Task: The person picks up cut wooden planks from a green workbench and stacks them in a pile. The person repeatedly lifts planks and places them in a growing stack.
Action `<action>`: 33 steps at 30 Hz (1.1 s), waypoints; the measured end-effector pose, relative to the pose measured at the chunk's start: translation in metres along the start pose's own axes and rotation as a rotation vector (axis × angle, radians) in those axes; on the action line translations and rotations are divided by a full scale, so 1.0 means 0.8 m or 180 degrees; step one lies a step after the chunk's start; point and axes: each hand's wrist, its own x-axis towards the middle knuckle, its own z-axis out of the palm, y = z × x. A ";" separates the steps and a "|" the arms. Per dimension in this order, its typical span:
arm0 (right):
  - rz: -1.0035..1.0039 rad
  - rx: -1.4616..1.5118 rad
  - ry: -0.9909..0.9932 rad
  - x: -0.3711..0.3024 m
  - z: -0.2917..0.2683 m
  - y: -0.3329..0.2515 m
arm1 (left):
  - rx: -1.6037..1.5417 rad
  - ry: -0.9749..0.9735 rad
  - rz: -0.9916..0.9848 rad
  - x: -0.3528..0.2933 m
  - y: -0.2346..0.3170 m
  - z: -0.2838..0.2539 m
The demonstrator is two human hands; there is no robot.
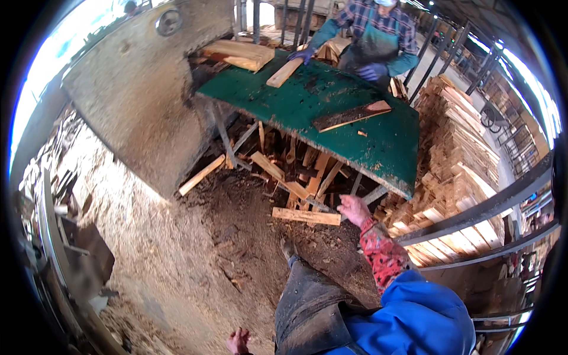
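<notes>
My right hand (354,210), in a red patterned sleeve, hangs in the air just off the near edge of a green tabletop (284,106). Its fingers are loosely bent and apart, with nothing in them. Low in the picture, my left hand (238,341) hangs over the dusty floor, also holding nothing, its fingers slightly apart. On the tabletop lies a dark-sided wood slab (353,115) with a small wood chip (361,134) beside it. Across the table, a co-worker's gloved hand (302,55) rests on a short board (284,73); the other glove (373,72) is near the far edge.
A large dusty machine panel (142,94) stands at the left, with a thick timber (239,54) beside it. Offcuts (306,216) lie under the table. Stacked boards (458,160) and a curved metal rail (479,204) stand at the right. Sawdust covers the floor (177,272).
</notes>
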 end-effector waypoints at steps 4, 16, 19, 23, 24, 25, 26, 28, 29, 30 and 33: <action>-0.0763 -0.1126 0.0414 0.152 -0.049 -0.041 | -0.0012 -0.0188 -0.0557 0.025 0.011 0.054; -0.0681 -0.3200 -0.0838 0.400 -0.074 -0.063 | 0.0673 -0.0259 -0.0946 0.112 0.124 0.209; -0.0402 -0.2525 -0.0656 0.388 -0.077 -0.098 | 0.0794 -0.0337 -0.0941 0.151 0.171 0.227; 0.0467 -0.1933 0.0475 0.351 -0.071 -0.096 | 0.0985 -0.0548 -0.0929 0.217 0.239 0.244; 0.0798 -0.1918 0.0666 0.339 -0.068 -0.097 | 0.1024 -0.0593 -0.0932 0.234 0.256 0.248; 0.1047 -0.1873 0.0762 0.323 -0.064 -0.087 | 0.1118 -0.0652 -0.0934 0.252 0.277 0.249; 0.1291 -0.1825 0.0856 0.309 -0.058 -0.071 | 0.1190 -0.0707 -0.0935 0.269 0.295 0.253; 0.1469 -0.1593 0.1059 0.295 -0.053 -0.049 | 0.1289 -0.0765 -0.0878 0.304 0.335 0.255; 0.1581 -0.1468 0.1159 0.291 -0.051 -0.043 | 0.1336 -0.0786 -0.0857 0.321 0.357 0.255; 0.1689 -0.1346 0.1261 0.288 -0.050 -0.036 | 0.1373 -0.0785 -0.0800 0.339 0.379 0.256; 0.2081 -0.1281 0.1379 0.294 -0.047 -0.028 | 0.1387 -0.0654 -0.0583 0.398 0.454 0.257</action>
